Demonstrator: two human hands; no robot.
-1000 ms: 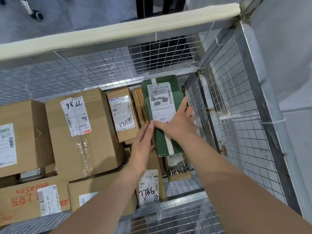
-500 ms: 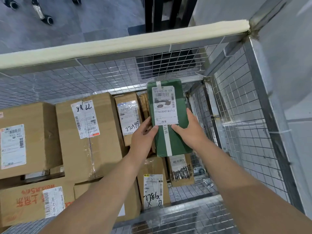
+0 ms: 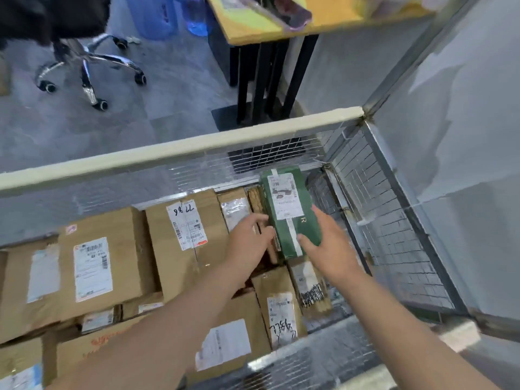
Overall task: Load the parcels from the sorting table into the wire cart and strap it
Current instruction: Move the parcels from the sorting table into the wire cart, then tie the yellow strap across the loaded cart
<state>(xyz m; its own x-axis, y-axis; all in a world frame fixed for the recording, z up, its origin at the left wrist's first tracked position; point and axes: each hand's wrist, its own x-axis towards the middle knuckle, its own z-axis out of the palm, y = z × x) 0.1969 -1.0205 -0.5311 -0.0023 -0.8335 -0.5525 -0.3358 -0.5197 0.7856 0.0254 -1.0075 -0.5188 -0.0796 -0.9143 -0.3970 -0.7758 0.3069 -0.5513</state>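
Note:
A green parcel (image 3: 289,220) with a white label stands upright in the far right corner of the wire cart (image 3: 168,154), beside thin brown cartons. My left hand (image 3: 249,240) reaches to its left edge with straight fingers. My right hand (image 3: 327,244) lies against its lower right side, thumb on the front face and fingers straight. Several brown cardboard parcels (image 3: 185,232) fill the cart to the left, and more lie below my arms (image 3: 281,305).
The cart's padded top rail crosses the view, and its mesh side wall (image 3: 394,235) stands right of the green parcel. Beyond the cart are a yellow-topped table (image 3: 253,26) on black legs and a wheeled office chair (image 3: 87,66). A grey wall is on the right.
The view has tilted up, showing the floor, table and chair. Both hands have slid down to the green parcel's lower end and lie more loosely on it.

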